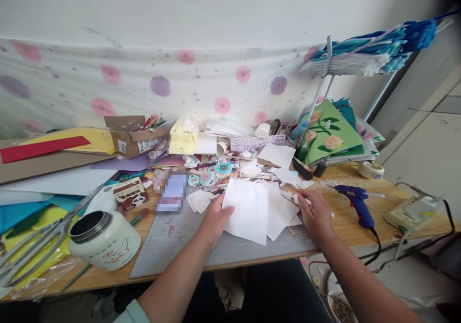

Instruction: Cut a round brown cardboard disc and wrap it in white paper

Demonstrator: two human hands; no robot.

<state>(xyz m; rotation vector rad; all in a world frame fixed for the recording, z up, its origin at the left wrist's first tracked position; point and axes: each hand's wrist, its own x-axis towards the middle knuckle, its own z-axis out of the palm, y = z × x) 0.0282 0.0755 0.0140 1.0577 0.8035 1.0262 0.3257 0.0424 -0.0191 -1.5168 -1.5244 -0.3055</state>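
Note:
My left hand (217, 220) pinches the left edge of a white sheet of paper (247, 212), thumb on top, above a grey cutting mat (154, 253). A slim pen-like object shows just above its fingers; I cannot tell if it is held too. More white paper (279, 212) lies behind and to the right of the sheet. My right hand (317, 215) is closed at the right end of the papers, its fingertips by a small white object (293, 197) whose kind I cannot make out. Small paper scraps (199, 201) lie left of the sheet.
A phone (173, 194) lies left of the papers. Further left are an open cream jar (104, 239) and large scissors (46, 246). To the right sits a blue glue gun (356, 203) with its cord, near a tape roll (370, 169). A cardboard box (133, 138) stands behind.

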